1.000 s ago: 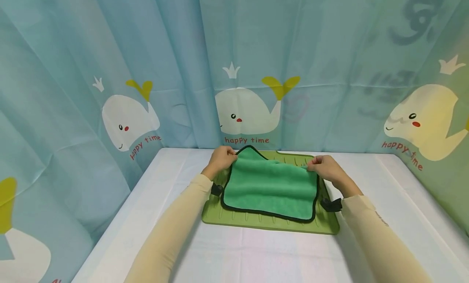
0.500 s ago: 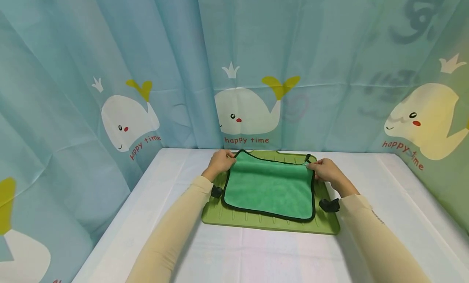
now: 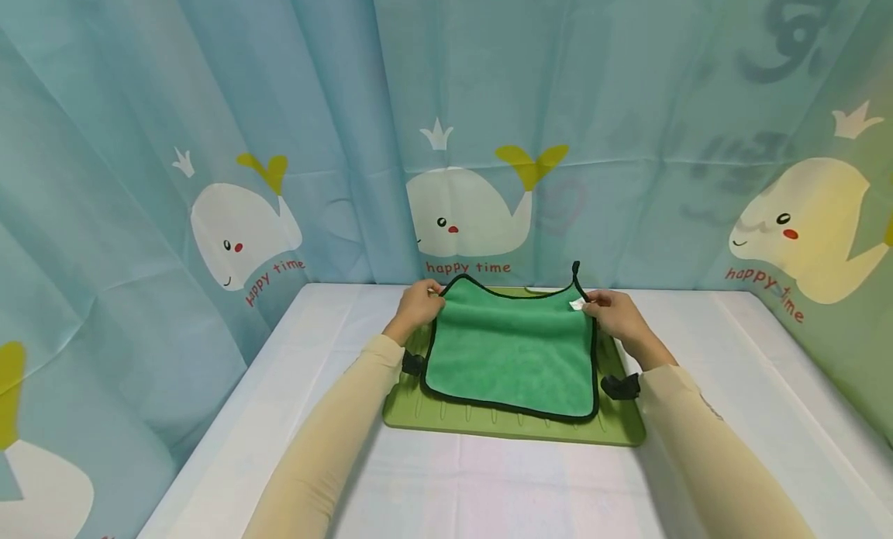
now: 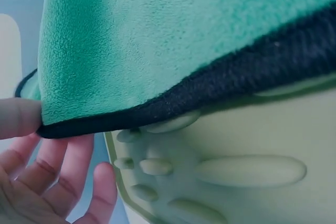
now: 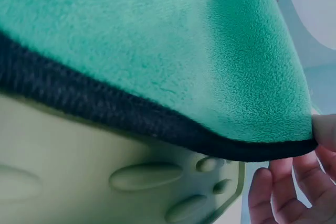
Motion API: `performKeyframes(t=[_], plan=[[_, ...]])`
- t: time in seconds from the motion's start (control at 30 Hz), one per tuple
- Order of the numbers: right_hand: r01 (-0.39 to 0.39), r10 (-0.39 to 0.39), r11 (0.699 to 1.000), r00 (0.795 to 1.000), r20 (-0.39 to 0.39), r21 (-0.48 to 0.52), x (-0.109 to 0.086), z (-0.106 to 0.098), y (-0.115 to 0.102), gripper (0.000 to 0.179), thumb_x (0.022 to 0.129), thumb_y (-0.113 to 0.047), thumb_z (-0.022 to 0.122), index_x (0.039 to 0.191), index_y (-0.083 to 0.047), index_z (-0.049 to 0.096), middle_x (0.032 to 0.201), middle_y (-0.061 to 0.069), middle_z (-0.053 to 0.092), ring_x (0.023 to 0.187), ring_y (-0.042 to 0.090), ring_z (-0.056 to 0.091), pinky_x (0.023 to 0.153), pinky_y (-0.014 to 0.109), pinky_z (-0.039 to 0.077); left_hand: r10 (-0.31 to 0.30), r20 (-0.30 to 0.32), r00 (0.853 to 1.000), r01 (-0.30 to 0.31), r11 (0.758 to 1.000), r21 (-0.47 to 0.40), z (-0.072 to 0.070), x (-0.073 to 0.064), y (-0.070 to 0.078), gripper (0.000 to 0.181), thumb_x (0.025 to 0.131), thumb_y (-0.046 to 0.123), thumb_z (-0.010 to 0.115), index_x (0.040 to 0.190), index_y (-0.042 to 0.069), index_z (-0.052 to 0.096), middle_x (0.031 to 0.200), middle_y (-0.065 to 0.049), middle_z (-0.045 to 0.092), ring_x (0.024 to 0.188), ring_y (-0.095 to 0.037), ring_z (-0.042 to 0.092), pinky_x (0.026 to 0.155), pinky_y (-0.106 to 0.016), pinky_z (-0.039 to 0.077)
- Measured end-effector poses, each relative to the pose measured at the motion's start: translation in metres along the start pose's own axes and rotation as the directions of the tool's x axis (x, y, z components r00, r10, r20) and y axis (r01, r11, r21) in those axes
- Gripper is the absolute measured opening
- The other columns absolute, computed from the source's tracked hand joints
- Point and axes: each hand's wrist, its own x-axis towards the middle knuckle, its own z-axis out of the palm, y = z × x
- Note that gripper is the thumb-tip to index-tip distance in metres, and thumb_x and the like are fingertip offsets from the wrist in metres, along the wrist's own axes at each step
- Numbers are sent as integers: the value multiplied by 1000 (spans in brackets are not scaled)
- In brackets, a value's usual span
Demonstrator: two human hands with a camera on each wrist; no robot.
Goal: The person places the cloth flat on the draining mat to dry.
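Observation:
A green plush cloth [image 3: 512,361] with black edging spreads over a ribbed olive-green mat [image 3: 460,419]. My left hand [image 3: 418,306] pinches the cloth's left edge near its far corner; in the left wrist view the thumb is on top and the fingers of that hand [image 4: 58,177] lie beneath the black edging. At the opposite side my right hand [image 3: 617,318] pinches the right edge, beside a small white tag [image 3: 577,304] and a black hanging loop [image 3: 576,269] that stands up from the corner. The far part of the cloth is lifted off the mat, while the near part lies lower over it.
A white-covered table [image 3: 418,485] carries the mat. Behind and to the sides hangs a light blue curtain [image 3: 628,136] printed with whales, close to the table's far edge. Black straps [image 3: 621,387] show at the wrists.
The far edge of the cloth has straightened from a folded-over state and now stands up, with the white tag and loop exposed. My right hand has shifted slightly left.

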Motion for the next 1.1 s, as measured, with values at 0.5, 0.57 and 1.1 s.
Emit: performKeyframes(t=[0.5, 0.57, 1.1], plan=[[-35, 39, 999, 991, 125, -31, 2, -4, 17, 49, 108, -20, 47, 144, 13, 45, 108, 13, 61, 88, 18, 57, 92, 43, 45, -44, 90, 995, 43, 999, 18, -2, -4, -11, 31, 106, 28, 57, 126, 5, 65, 131, -17, 65, 76, -17, 60, 67, -31, 47], [-32, 37, 999, 991, 129, -40, -2, -8, 18, 49, 108, -21, 48, 143, 13, 46, 109, 15, 63, 88, 17, 59, 93, 44, 45, -28, 119, 992, 28, 1000, 9, -5, -8, -14, 35, 106, 31, 57, 127, 5, 64, 127, -17, 67, 73, -17, 62, 66, -31, 48], [329, -277, 914, 934, 228, -239, -65, -14, 28, 29, 102, -21, 63, 122, -1, 65, 105, 7, 69, 94, 15, 64, 77, 32, 52, 172, 302, 938, -224, 963, 148, -21, -60, -38, 22, 100, 14, 66, 121, 10, 66, 91, -4, 66, 66, -16, 56, 63, -30, 45]])
